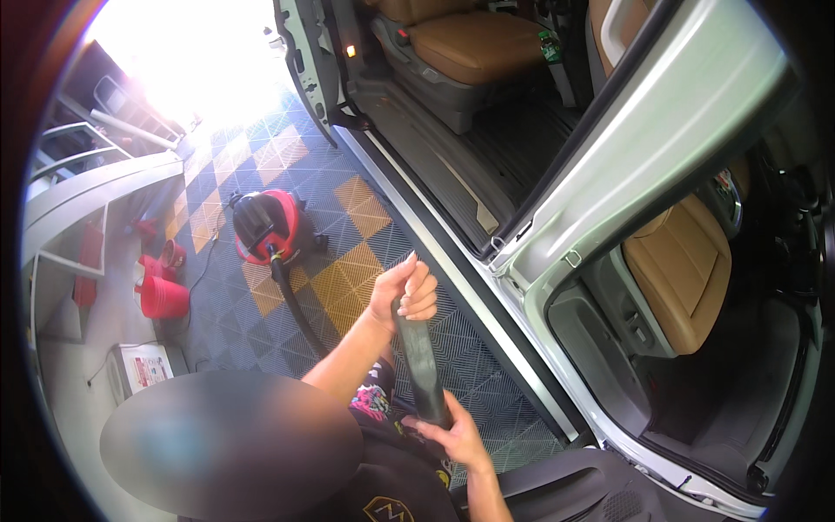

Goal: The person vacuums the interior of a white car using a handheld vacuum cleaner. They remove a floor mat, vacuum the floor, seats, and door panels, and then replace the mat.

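A long, flattened dark grey vacuum nozzle [419,357] slants in front of my body, held at both ends. My left hand [404,291] is closed around its upper end, and the fingers hide the tip. Lower down, my right hand [457,435] grips the other end, thumb across it. Behind my left forearm runs a black hose [296,309] from a red and black vacuum cleaner [271,226] on the floor. Where the hose meets the nozzle is hidden.
A silver car with its doors open fills the right side; its sill [452,270] runs diagonally beside me. Inside are tan seats [478,43] and a green bottle [550,48]. Red buckets [165,297] and a white box [143,370] stand along the left wall on the tiled floor [357,287].
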The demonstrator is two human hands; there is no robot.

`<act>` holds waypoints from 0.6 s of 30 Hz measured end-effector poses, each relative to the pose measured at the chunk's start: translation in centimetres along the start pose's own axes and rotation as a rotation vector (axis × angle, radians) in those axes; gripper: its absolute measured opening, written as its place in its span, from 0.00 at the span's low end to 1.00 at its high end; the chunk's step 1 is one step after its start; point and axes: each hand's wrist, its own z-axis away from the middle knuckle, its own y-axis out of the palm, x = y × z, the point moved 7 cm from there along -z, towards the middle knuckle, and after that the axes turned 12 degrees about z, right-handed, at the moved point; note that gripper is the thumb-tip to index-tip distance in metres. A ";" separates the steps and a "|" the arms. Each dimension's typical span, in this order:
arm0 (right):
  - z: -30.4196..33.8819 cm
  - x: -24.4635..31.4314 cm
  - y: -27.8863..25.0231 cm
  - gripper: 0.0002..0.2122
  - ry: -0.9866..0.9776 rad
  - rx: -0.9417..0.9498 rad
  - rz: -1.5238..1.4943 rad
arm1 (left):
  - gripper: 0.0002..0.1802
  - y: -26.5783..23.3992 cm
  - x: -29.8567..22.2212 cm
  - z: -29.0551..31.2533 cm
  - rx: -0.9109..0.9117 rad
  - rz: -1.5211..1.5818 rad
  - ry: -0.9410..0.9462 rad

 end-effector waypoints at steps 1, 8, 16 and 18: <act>-1.9 1.2 0.4 0.29 -0.004 0.079 0.053 | 0.33 2.0 -1.2 -0.8 0.082 -0.092 -0.044; -22.6 7.3 7.1 0.29 -0.102 -0.030 0.264 | 0.34 -3.7 -22.0 -6.1 0.226 0.275 0.306; -48.5 7.3 11.2 0.14 0.155 -0.097 -0.486 | 0.29 -24.0 -42.6 -13.7 -0.842 -0.914 0.113; -53.3 7.8 7.3 0.14 0.189 -0.189 -0.336 | 0.26 -27.3 -46.8 -17.1 -0.799 -1.205 -0.080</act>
